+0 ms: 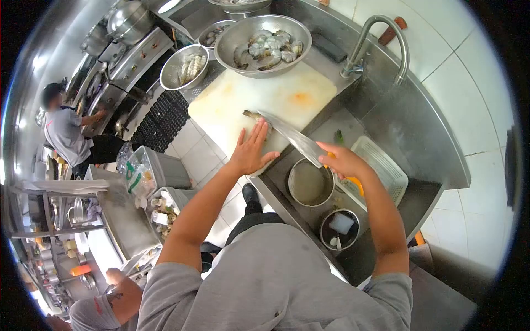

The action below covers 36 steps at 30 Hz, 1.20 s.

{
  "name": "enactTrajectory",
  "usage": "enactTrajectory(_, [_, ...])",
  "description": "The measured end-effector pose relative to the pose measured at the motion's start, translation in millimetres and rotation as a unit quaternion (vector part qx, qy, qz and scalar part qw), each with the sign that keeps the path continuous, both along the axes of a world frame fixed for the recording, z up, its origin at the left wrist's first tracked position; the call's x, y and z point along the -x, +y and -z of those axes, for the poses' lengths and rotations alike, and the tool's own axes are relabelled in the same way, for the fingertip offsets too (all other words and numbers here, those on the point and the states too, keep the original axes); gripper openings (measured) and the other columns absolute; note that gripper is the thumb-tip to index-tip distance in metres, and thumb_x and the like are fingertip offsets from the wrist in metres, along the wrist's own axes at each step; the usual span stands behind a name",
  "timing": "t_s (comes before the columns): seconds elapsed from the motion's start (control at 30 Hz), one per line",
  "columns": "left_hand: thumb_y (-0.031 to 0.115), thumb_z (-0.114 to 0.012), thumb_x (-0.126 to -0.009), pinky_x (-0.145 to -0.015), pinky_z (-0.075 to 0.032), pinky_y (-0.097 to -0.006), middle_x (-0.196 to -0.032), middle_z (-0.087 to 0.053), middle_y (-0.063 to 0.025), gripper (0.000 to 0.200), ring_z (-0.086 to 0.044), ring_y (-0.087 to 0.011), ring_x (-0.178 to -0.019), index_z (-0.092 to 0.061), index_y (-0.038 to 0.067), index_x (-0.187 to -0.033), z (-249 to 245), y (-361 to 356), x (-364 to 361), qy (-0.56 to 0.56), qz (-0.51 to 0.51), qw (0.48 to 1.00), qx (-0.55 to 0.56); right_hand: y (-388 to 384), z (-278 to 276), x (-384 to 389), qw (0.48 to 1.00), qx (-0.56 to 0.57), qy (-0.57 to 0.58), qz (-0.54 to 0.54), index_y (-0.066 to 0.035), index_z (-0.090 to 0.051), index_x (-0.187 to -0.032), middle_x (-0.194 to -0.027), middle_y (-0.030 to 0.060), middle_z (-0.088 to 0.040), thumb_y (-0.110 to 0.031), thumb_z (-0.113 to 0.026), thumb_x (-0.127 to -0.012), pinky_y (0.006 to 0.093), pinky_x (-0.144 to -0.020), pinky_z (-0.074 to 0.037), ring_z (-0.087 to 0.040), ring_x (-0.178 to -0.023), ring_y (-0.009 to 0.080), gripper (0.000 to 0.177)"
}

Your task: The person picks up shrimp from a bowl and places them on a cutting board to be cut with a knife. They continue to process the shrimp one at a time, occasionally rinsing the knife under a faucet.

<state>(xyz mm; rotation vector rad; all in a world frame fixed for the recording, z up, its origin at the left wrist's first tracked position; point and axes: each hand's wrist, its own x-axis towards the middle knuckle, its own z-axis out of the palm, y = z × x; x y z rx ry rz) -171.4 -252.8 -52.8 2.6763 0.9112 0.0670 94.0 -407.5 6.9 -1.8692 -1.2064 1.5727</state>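
My right hand (348,164) is wrapped round the orange handle of a large kitchen knife (295,138). The knife's tip end reaches over the white cutting board (221,105), beside a shrimp (252,115). My left hand (251,150) lies flat over the shrimp, fingers stretched out and thumb apart, covering most of it. At the board's far edge stands a large metal bowl (221,52) heaped with shrimp. Left of it, a smaller metal bowl (167,77) holds pale peeled shrimp.
The sink on the right has a curved faucet (406,55), a white plastic basket (400,176), a pot of cloudy liquid (311,185) and a dark-filled pot (353,237). Bins (171,168) stand at left. One person (66,132) stands near the stove; another's arm (124,300) shows lower left.
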Motion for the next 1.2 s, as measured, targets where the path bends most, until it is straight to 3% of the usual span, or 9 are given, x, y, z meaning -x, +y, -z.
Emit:
enactTrajectory(0.37, [0.067, -0.042, -0.088, -0.115, -0.011, -0.0547, -0.157, -0.011, -0.0182, 0.096, -0.013, -0.0301, -0.146, -0.008, 0.001, -0.15, -2, -2, 0, 0.007, 0.01, 1.0, -0.014, -79, -11, 68, 0.993, 0.002, -0.079, 0.084, -0.023, -0.038, -0.146, -0.073, 0.0047, -0.059, -0.032, -0.059, -0.091, 0.0299, -0.05, -0.046, -0.049, -0.047, 0.013, 0.06])
enactTrajectory(0.5, [0.069, -0.042, -0.087, -0.115, -0.011, -0.0554, -0.157, -0.011, -0.0194, 0.099, -0.013, -0.0304, -0.146, -0.008, 0.0, -0.15, 0, -3, -1, 0.005, 0.012, 1.0, -0.021, -93, -16, 96, 0.991, 0.029, -0.081, 0.104, -0.019, -0.039, -0.145, -0.085, 0.0144, -0.066, -0.036, -0.057, -0.092, 0.0337, -0.061, -0.051, -0.058, -0.056, 0.0184, 0.058])
enactTrajectory(0.63, [0.071, -0.041, -0.086, -0.114, -0.011, -0.0561, -0.157, -0.011, -0.0195, 0.101, -0.012, -0.03, -0.146, -0.008, -0.001, -0.149, 2, -3, -2, 0.002, 0.008, 0.999, -0.033, -105, -4, 112, 0.988, -0.036, -0.11, 0.102, -0.019, -0.037, -0.145, -0.1, 0.0243, -0.066, -0.034, -0.056, -0.091, 0.0414, -0.074, -0.052, -0.067, -0.078, 0.037, 0.058])
enactTrajectory(0.77, [0.067, -0.038, -0.09, -0.114, -0.01, -0.0582, -0.157, -0.01, -0.0187, 0.095, -0.01, -0.0299, -0.146, -0.007, 0.001, -0.15, 4, -3, -4, 0.003, -0.001, 1.0, -0.022, -120, -22, 109, 0.984, -0.016, -0.175, 0.042, -0.02, -0.038, -0.144, -0.103, 0.0257, -0.065, -0.034, -0.056, -0.09, 0.0423, -0.081, -0.049, -0.064, -0.093, 0.0403, 0.058])
enactTrajectory(0.87, [0.057, -0.046, -0.092, -0.114, -0.019, -0.0519, -0.155, -0.019, -0.0195, 0.081, -0.019, -0.0318, -0.144, -0.023, 0.002, -0.148, 2, 8, -7, -0.008, -0.024, 0.999, 0.049, -148, -32, 88, 0.982, 0.02, -0.178, 0.06, -0.02, -0.04, -0.143, -0.101, 0.0246, -0.065, -0.035, -0.058, -0.089, 0.0416, -0.083, -0.048, -0.065, -0.093, 0.0369, 0.059])
enactTrajectory(0.97, [0.032, -0.061, -0.091, -0.11, -0.032, -0.0446, -0.143, -0.038, -0.0209, 0.055, -0.036, -0.0352, -0.135, -0.043, 0.005, -0.135, -15, 20, -5, -0.227, -0.043, 0.966, 0.113, -160, -50, 74, 0.975, 0.076, -0.136, 0.16, -0.021, -0.041, -0.143, -0.097, 0.0229, -0.066, -0.035, -0.059, -0.089, 0.041, -0.083, -0.048, -0.065, -0.09, 0.0334, 0.059])
enactTrajectory(1.03, [0.02, -0.069, -0.082, -0.094, -0.044, -0.0405, -0.119, -0.054, -0.0181, 0.039, -0.052, -0.0359, -0.111, -0.054, 0.004, -0.114, -20, 15, -10, -0.214, -0.073, 0.974, 0.013, -165, -47, 71, 0.964, 0.079, -0.13, 0.217, -0.021, -0.042, -0.143, -0.095, 0.0218, -0.066, -0.035, -0.059, -0.088, 0.0408, -0.082, -0.048, -0.065, -0.088, 0.0319, 0.058])
enactTrajectory(1.13, [0.019, -0.069, -0.081, -0.084, -0.046, -0.043, -0.107, -0.057, -0.016, 0.033, -0.054, -0.0359, -0.1, -0.054, 0.004, -0.107, -16, 12, -19, -0.153, -0.066, 0.986, -0.033, -164, -31, 76, 0.962, -0.005, -0.136, 0.238, -0.013, -0.044, -0.142, -0.069, 0.0064, -0.053, -0.024, -0.062, -0.087, 0.0285, -0.052, -0.044, -0.047, -0.051, 0.0113, 0.059])
enactTrajectory(1.2, [0.018, -0.068, -0.083, -0.078, -0.047, -0.0447, -0.1, -0.058, -0.0147, 0.025, -0.055, -0.0363, -0.094, -0.055, 0.004, -0.099, -10, 11, -22, -0.13, -0.055, 0.989, -0.044, -157, -39, 81, 0.965, 0.061, -0.097, 0.235, -0.019, -0.042, -0.142, -0.09, 0.0179, -0.061, -0.031, -0.061, -0.088, 0.037, -0.074, -0.047, -0.059, -0.079, 0.0276, 0.058])
